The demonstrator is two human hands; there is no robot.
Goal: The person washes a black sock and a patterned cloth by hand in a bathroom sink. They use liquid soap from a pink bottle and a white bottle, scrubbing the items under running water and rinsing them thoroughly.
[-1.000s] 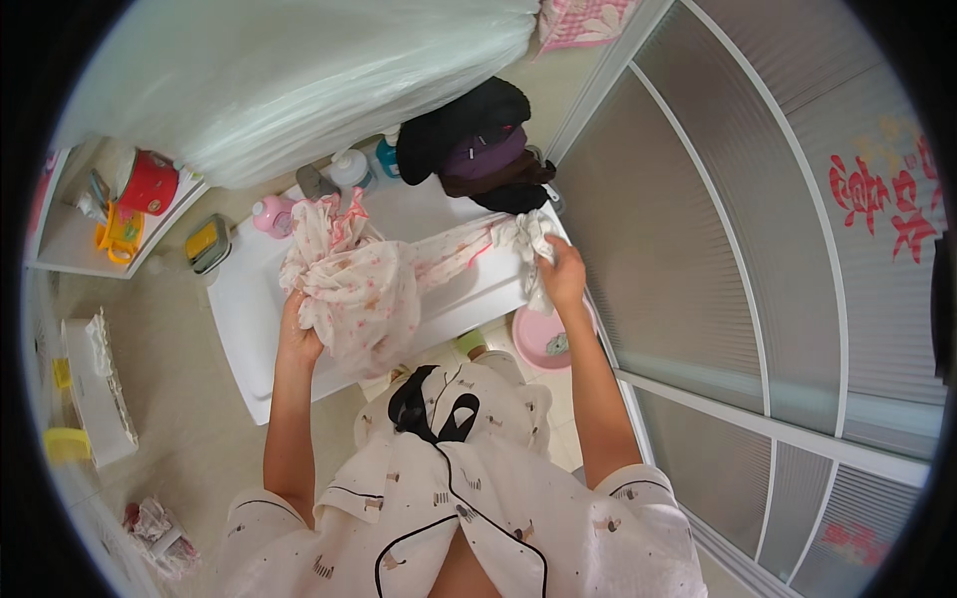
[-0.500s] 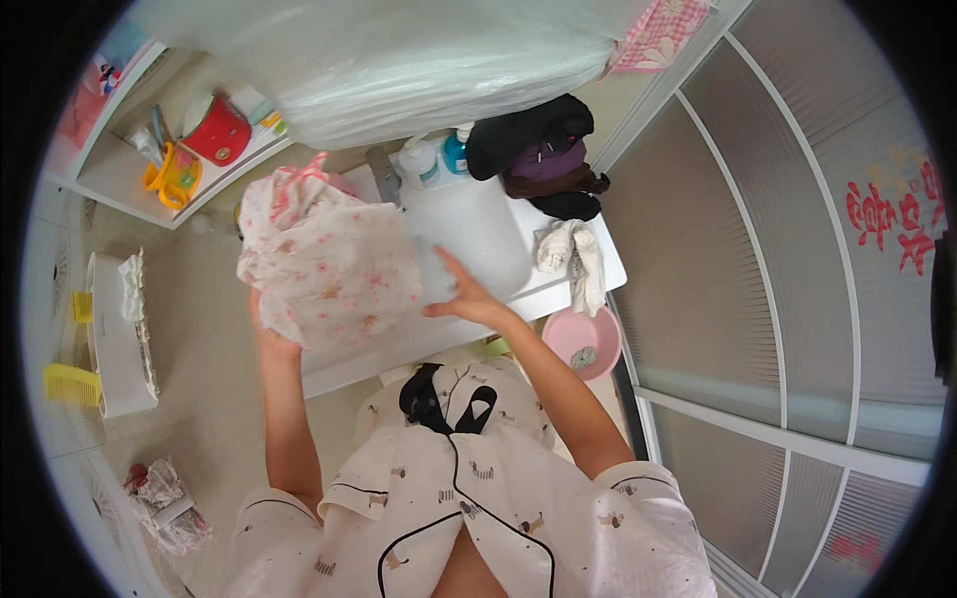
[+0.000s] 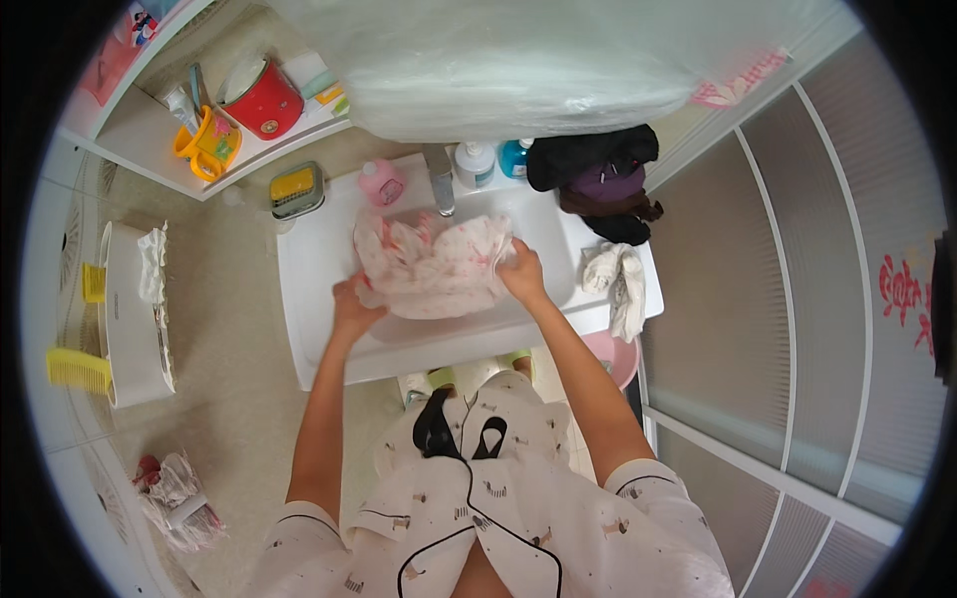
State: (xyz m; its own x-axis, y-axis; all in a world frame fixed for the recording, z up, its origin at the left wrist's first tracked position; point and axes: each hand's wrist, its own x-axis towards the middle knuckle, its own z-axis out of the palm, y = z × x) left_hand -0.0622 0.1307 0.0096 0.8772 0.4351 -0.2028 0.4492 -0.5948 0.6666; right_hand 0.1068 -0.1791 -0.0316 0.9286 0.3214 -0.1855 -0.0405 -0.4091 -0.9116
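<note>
A crumpled white cloth with a pink floral print (image 3: 434, 269), perhaps a garment, lies bunched in the white sink basin (image 3: 546, 239) under the grey faucet (image 3: 440, 179). My left hand (image 3: 356, 309) is closed on its near left edge. At its right edge, my right hand (image 3: 522, 274) grips the fabric, thumb and fingers together. The folds hide some of my fingertips and the basin floor beneath. Whether water is running cannot be made out.
Behind the basin stand a pink bottle (image 3: 381, 182), a white pump bottle (image 3: 475, 164) and a blue bottle (image 3: 514, 157). A soap dish (image 3: 297, 189) sits at the left corner. Dark clothes (image 3: 593, 169) and white socks (image 3: 615, 284) lie on the right; a pink basin (image 3: 613, 357) is below.
The printed cloth has come down from the left, where my left hand held it up, into the sink. My right hand, spread and apart from it before, now grips its right side.
</note>
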